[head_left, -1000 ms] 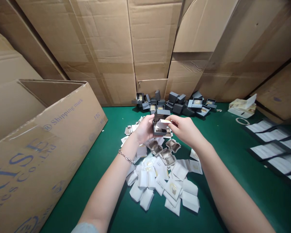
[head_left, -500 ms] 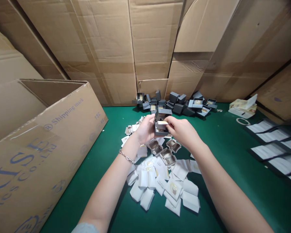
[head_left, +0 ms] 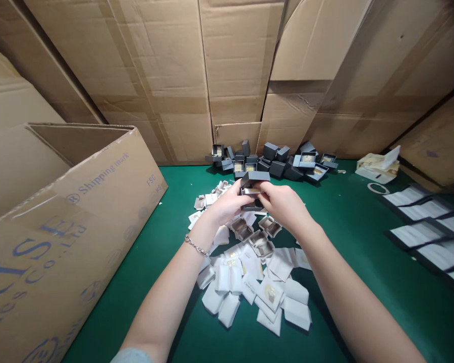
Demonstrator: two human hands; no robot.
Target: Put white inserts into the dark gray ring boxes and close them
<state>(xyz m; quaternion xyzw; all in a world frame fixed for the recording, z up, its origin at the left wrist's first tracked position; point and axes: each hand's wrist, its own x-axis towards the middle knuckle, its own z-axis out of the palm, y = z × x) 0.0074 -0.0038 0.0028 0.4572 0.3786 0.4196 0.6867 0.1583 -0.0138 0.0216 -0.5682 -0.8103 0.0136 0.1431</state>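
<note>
Charcoal jewellery box (head_left: pixel 254 177): open and lifted between your hands, just above the front of the heap, near the middle of the frame, with its lid raised and tipped back.

Left hand (head_left: pixel 225 204): curled around the left side of the box, fingers pressed against it, holding it up; a chain bracelet (head_left: pixel 196 246) circles your wrist.

Right hand (head_left: pixel 283 204): closed in from the right, fingertips pinching a pale strip (head_left: pixel 251 191) at the mouth of the box; your fingers hide most of the strip, so you cannot tell exactly what it is.

Just below your hands: three open grey boxes with tan inserts (head_left: pixel 261 242) lie among white paper-wrapped pads (head_left: pixel 249 282), which spread in a loose heap toward you.

Upper middle of the frame: a cluster of dark grey boxes (head_left: pixel 272 162), some open and some shut, sits against a cardboard wall (head_left: pixel 166 65).

Left of the frame: a large cardboard carton (head_left: pixel 71 212) with blue printing stands open beside the heap.

Right of the frame: printed cards on black backing (head_left: pixel 423 237) lie in rows on the green tabletop (head_left: pixel 344 227); farther up sit a bundle of cream paper (head_left: pixel 378 169) and a pale ring (head_left: pixel 378 188).
</note>
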